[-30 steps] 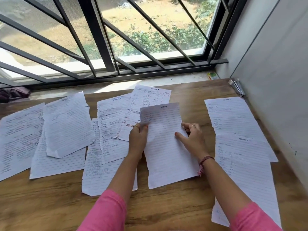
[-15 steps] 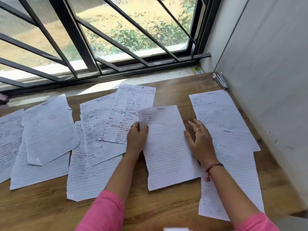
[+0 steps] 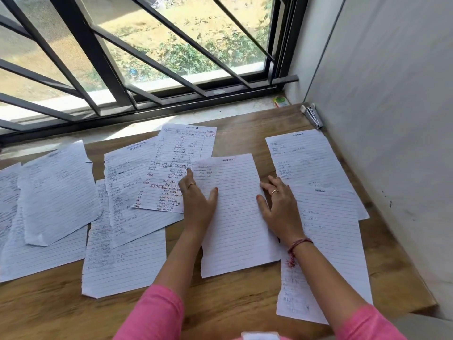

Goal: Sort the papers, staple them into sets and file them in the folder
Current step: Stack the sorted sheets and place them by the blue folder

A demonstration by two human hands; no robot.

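Pink sleeves (image 3: 157,312) reach in from the near edge of the bench (image 3: 220,305). Both hands lie flat, fingers straight. The left hand (image 3: 197,201) presses the left edge of the middle sheet (image 3: 235,217); the right hand (image 3: 279,207) rests across that sheet's right edge and the neighbouring right sheets (image 3: 328,229). The middle sheet lies lengthwise away from the person, heading at the far end. More sheets (image 3: 127,217) overlap to the left. A stapler (image 3: 311,116) sits in the far right corner by the wall (image 3: 382,119), below the barred window (image 3: 147,57).
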